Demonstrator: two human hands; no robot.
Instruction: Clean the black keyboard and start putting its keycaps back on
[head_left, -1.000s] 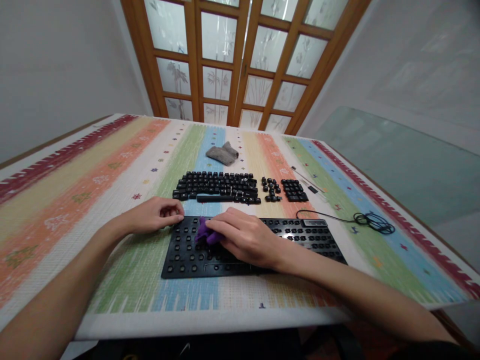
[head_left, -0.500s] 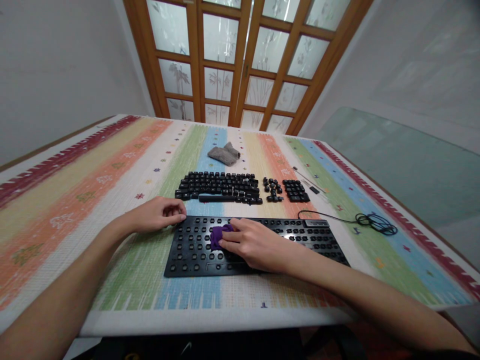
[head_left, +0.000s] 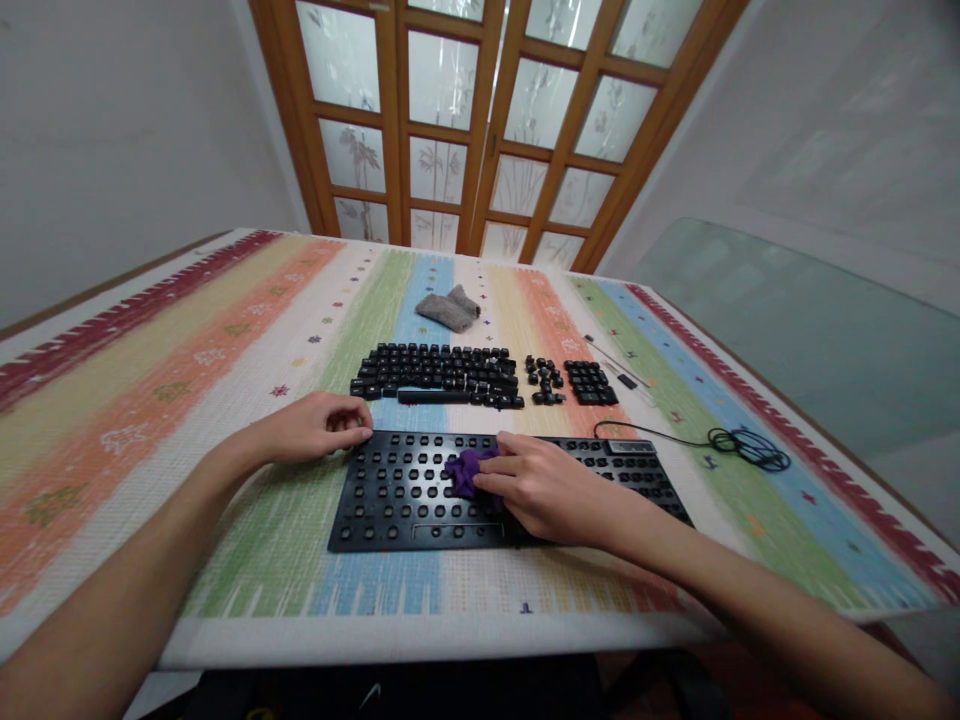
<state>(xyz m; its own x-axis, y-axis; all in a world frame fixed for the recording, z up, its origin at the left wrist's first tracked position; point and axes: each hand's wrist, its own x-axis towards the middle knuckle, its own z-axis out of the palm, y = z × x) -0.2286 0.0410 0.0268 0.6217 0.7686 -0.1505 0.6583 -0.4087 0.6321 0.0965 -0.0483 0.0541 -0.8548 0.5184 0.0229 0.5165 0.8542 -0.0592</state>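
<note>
A black keyboard base [head_left: 397,495] with its keycaps removed lies on the striped tablecloth in front of me. My right hand [head_left: 551,490] presses a small purple cloth [head_left: 466,470] onto the middle of the base. My left hand [head_left: 315,428] rests curled at the base's upper left corner, fingers touching its edge. The removed black keycaps [head_left: 442,375] lie in keyboard order just beyond the base, with a smaller cluster [head_left: 544,380] and a number-pad block [head_left: 590,382] to their right.
A grey folded cloth [head_left: 448,307] lies farther back. The keyboard's coiled black cable [head_left: 739,445] trails to the right. A thin tool [head_left: 615,365] lies right of the keycaps. The table's front edge is close to me; wooden glass doors stand behind.
My right hand has slid the purple cloth to the right across the keyboard base, from its left part to the middle. My left hand has stayed at the corner.
</note>
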